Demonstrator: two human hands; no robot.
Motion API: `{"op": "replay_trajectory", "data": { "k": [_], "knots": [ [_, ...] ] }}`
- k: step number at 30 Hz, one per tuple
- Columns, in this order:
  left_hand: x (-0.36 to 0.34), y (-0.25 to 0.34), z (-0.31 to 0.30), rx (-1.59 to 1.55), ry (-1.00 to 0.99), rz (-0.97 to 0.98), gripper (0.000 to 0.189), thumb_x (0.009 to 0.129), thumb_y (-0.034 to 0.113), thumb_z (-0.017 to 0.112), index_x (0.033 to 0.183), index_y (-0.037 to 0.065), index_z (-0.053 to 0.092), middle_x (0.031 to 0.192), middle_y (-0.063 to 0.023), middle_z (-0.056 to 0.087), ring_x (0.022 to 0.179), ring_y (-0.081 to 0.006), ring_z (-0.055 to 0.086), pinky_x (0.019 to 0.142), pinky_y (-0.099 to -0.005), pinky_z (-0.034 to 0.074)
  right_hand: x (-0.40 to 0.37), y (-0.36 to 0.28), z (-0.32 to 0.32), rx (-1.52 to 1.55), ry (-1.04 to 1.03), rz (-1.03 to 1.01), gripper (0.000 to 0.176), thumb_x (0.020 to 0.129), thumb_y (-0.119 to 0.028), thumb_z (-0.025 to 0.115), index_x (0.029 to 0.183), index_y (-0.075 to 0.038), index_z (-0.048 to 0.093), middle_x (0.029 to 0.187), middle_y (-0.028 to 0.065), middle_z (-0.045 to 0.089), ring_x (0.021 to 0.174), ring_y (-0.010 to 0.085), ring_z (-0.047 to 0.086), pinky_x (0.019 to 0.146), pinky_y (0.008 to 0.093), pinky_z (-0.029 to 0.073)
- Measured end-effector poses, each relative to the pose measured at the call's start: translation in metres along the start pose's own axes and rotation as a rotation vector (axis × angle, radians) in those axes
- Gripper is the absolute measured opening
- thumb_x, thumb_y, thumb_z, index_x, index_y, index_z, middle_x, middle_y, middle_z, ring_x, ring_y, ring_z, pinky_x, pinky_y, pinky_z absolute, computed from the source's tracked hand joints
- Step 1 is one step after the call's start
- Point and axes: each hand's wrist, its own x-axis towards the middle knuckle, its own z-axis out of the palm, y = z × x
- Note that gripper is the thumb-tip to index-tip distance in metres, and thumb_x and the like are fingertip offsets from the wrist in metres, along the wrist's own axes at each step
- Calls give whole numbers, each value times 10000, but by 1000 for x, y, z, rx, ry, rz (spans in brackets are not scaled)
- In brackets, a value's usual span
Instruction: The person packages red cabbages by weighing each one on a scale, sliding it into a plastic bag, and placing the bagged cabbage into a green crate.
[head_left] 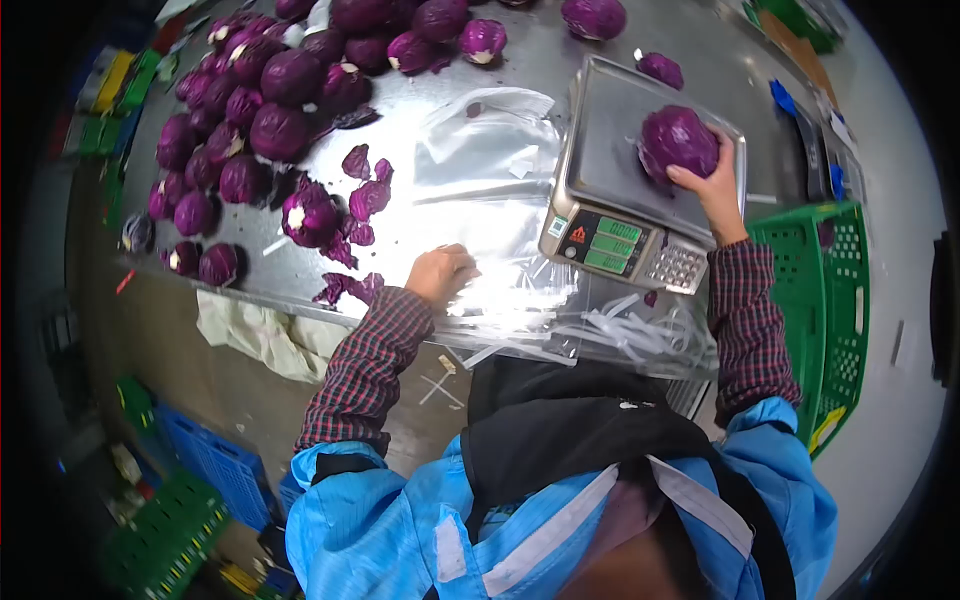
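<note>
My right hand [712, 185] is wrapped round the right side of a red cabbage [677, 145], over the steel plate of a digital scale [610, 150]. Whether the cabbage touches the plate cannot be told. Green digits glow on the scale's display. Clear plastic bags [490, 215] lie in a stack left of the scale, shiny with glare. At their left edge my left hand [442, 276] rests with its fingers curled; what they hold, if anything, is too small to make out.
Many red cabbages [280, 132] are heaped on the metal table [400, 95] at the upper left, with torn leaves [368, 200] beside them. White strips [640, 325] lie along the front edge. A green crate [845, 320] stands at the right.
</note>
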Motion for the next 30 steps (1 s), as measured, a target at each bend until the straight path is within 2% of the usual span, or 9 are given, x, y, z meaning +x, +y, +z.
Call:
{"op": "replay_trajectory", "data": {
  "k": [4, 8, 11, 18, 19, 21, 22, 25, 30],
  "knots": [
    [6, 4, -22, 23, -71, 81, 136, 822, 188, 635, 821, 57, 668, 804, -93, 641, 748, -306, 616, 681, -404, 489, -24, -56, 9, -673, 242, -361, 810, 639, -238, 832, 1304, -27, 422, 1251, 188, 487, 1158, 316, 504, 1006, 374, 396],
    [11, 32, -63, -165, -62, -136, 144, 855, 164, 623, 854, 23, 653, 724, -95, 641, 601, -236, 610, 571, -360, 482, -110, -119, 72, -139, -473, -510, 513, 701, -165, 755, 1160, -30, 572, 1191, 134, 579, 1125, 301, 540, 970, 400, 417],
    [13, 70, -100, -692, -70, -416, 146, 913, 133, 588, 870, -3, 618, 657, -51, 600, 531, -96, 539, 483, -254, 432, -168, -133, 132, -142, -822, -667, 755, 718, -447, 741, 1285, -26, 474, 1306, 166, 491, 1193, 320, 488, 991, 424, 392],
    [5, 115, -153, -889, 49, -447, 222, 935, 65, 503, 1150, 99, 548, 766, 11, 555, 599, -53, 497, 510, -227, 460, -169, -123, 137, -93, -749, -238, 470, 818, -153, 642, 1241, -13, 493, 1060, 148, 622, 1018, 275, 595, 896, 367, 443],
    [6, 114, -169, -777, -146, -464, 253, 882, 25, 547, 1121, 97, 587, 887, -40, 571, 804, -145, 580, 715, -307, 516, -163, -120, 125, 203, -772, -83, 373, 843, -113, 612, 1189, -1, 532, 981, 131, 649, 972, 250, 619, 876, 347, 452],
    [8, 144, -181, -78, -304, 244, 297, 795, -18, 607, 1075, 82, 622, 1113, -122, 550, 1113, -273, 519, 961, -398, 423, -152, -115, 98, 677, -753, 33, 222, 953, -129, 518, 1111, 22, 554, 968, 99, 659, 947, 176, 628, 878, 327, 462],
    [8, 162, -186, -113, -389, 190, 295, 730, -3, 678, 1015, 65, 643, 1307, -163, 456, 1309, -350, 338, 1072, -443, 293, -151, -118, 91, 778, -759, 89, 216, 964, -144, 507, 1103, 16, 549, 966, 103, 655, 939, 183, 632, 885, 333, 464],
    [32, 180, -182, 20, -333, 489, 182, 761, 40, 696, 936, 40, 648, 1291, -145, 503, 1242, -329, 437, 1028, -423, 354, -152, -119, 78, 968, -754, 157, 211, 979, -178, 496, 1084, 1, 539, 926, 97, 640, 877, 181, 634, 832, 326, 486],
    [72, 138, -135, -574, -592, 136, 197, 906, 179, 605, 877, -14, 632, 811, -71, 625, 770, -171, 576, 729, -309, 470, -151, -86, 36, 821, -435, 392, 197, 978, -201, 483, 1053, -27, 536, 718, 20, 541, 548, 99, 522, 473, 228, 430]
  ]
}}
